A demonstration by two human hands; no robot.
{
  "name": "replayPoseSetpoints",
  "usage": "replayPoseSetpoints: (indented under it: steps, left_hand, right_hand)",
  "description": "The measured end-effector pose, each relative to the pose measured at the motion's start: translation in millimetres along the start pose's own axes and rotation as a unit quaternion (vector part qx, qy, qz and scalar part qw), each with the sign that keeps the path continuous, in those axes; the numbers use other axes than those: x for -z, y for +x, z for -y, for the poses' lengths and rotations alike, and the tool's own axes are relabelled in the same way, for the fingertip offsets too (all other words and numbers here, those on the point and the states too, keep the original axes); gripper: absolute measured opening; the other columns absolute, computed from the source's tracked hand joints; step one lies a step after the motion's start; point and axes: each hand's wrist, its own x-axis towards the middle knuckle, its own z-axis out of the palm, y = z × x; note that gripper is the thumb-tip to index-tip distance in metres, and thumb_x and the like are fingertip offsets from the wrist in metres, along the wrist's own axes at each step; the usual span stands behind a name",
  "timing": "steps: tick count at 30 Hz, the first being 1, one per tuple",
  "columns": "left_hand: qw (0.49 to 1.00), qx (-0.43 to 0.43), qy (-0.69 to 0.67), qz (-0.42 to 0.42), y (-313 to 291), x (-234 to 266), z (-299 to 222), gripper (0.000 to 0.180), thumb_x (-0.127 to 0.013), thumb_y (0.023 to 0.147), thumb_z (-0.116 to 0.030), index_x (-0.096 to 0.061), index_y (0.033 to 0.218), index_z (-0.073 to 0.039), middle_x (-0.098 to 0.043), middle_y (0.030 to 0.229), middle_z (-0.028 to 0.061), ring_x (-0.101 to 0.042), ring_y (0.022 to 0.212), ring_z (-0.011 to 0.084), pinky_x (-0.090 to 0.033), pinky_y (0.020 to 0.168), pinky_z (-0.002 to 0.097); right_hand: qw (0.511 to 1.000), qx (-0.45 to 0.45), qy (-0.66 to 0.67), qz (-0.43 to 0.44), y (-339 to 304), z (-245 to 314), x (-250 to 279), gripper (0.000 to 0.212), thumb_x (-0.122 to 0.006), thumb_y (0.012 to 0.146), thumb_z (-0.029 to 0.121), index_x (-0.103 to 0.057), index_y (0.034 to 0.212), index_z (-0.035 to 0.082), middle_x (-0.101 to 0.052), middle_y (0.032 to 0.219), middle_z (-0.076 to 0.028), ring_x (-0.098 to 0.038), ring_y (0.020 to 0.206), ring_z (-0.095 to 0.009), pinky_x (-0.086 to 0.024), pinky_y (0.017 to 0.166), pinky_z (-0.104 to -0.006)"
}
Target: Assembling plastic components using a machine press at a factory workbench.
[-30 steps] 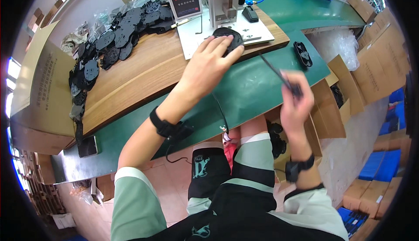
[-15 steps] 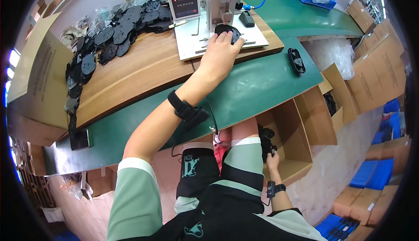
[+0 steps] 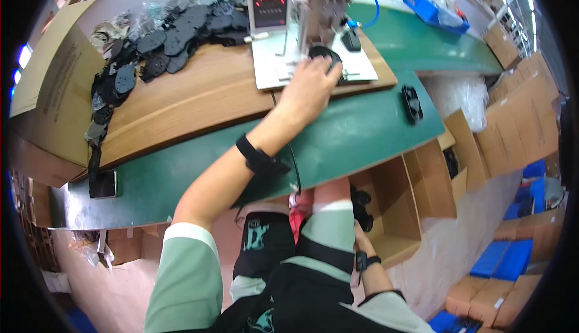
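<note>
At the far middle, my left hand [image 3: 310, 86] grips a black oval plastic part [image 3: 325, 54] on the white base plate [image 3: 268, 68] of a bench press [image 3: 325, 13]. Its fingers curl over the near edge of the part, right under the press head, with the thumb on the right side. Low beside my thigh, my right hand [image 3: 360, 236] reaches to the mouth of an open cardboard box [image 3: 395, 212]. Several black parts [image 3: 362, 206] lie in that box next to the hand. My leg and blur hide the right fingers.
A heap of flat black parts [image 3: 175, 37] covers the wooden board's left side. Beside the press stand a counter with red digits [image 3: 269, 1] and a small black device [image 3: 350, 40]. Another black part [image 3: 412, 104] and a phone [image 3: 104, 184] lie on the green table [image 3: 241, 146].
The view has shifted and blurred slightly. My left hand stays on the part under the press. My right hand has drawn in behind my thigh; the black part beside it before is no longer distinct.
</note>
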Motion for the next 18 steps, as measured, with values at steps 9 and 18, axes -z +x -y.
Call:
replayPoseSetpoints:
  steps: [9,18]
  left_hand:
    - [0.998,0.005,-0.039,-0.053,-7,-4,6,0.055,-0.070,0.080,0.000,-0.055,0.133,0.003,-0.068,0.126,0.0220,-0.063,0.123,0.0351,-0.046,0.109,0.0469]
    - [0.997,0.042,-0.057,-0.025,4,11,2,0.091,-0.074,0.075,0.000,-0.034,0.157,0.002,-0.059,0.124,0.0240,-0.067,0.106,0.0392,-0.054,0.094,0.0457]
  right_hand:
    - [0.781,0.590,-0.186,-0.087,-200,355,-64,0.020,-0.061,0.087,-0.008,-0.068,0.105,0.000,-0.068,0.110,-0.016,-0.067,0.100,-0.030,-0.055,0.087,-0.0377]
    - [0.592,0.690,-0.367,-0.194,-154,521,-137,0.051,-0.075,0.078,-0.001,-0.061,0.127,0.002,-0.060,0.132,-0.018,-0.057,0.124,-0.038,-0.046,0.106,-0.0463]
